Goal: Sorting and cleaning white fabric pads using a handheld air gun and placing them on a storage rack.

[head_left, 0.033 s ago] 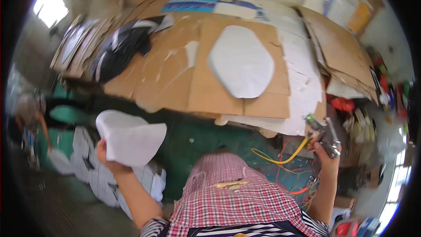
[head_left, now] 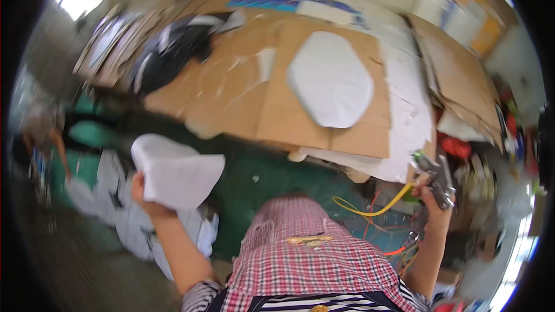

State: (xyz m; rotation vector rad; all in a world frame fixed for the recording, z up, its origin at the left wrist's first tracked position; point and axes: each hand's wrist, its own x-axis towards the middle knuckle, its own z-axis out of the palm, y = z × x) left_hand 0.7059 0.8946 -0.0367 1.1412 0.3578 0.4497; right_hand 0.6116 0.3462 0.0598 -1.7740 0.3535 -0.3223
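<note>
A loose white piece to the left, a hose-fed tool to the right

The person's left hand (head_left: 145,195) grasps a white piece (head_left: 179,173) by its near left edge, above pale cloth-like pieces (head_left: 124,214) and short of the table's edge. Handling it well, by this view, calls for a light pinch at the rim and a second point of support, since the unsupported part curls. The flat white piece (head_left: 330,81) on the brown cardboard sheet (head_left: 276,118) is best left square and uncreased. At the right, the right hand (head_left: 430,196) has its fingers wrapped round a gun-shaped tool (head_left: 437,180); whether a finger presses a trigger cannot be told. Its yellow hose (head_left: 399,196) should hang free of the cardboard's edge.

As for direction, the held piece aims one corner rightward, while its rounded end bulges up and left; the bend hides its true long axis. The flat piece, six-sided with softened corners, has its long axis running away from the person, its blunt ends far and near.
</note>
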